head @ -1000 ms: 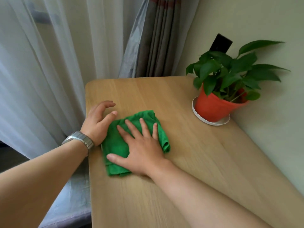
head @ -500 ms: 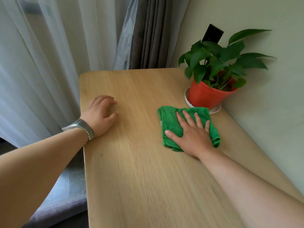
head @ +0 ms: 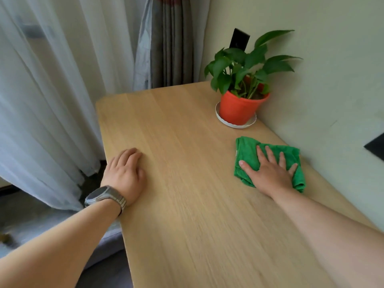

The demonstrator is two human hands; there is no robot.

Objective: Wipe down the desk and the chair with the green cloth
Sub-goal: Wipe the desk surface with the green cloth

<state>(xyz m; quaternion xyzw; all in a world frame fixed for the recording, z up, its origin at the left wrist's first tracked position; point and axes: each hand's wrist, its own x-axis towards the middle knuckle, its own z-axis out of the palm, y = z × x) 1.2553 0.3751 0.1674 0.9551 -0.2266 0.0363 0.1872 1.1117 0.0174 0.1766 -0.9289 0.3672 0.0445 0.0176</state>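
The folded green cloth (head: 247, 152) lies on the light wooden desk (head: 187, 183), near its right edge by the wall and just in front of the plant pot. My right hand (head: 268, 171) presses flat on the cloth with its fingers spread. My left hand (head: 124, 171) rests palm down on the desk's left edge, fingers loosely curled, with a metal watch on the wrist. It holds nothing. No chair is in view.
A green plant in an orange pot (head: 239, 109) stands on a white saucer at the desk's far right, against the wall (head: 311, 80). Sheer white curtains (head: 52, 100) hang close along the desk's left side, with a darker drape (head: 170, 48) behind its far edge.
My right hand has slid the cloth across the desk from beside my left hand to the right edge by the wall. My left hand has stayed at the left edge.
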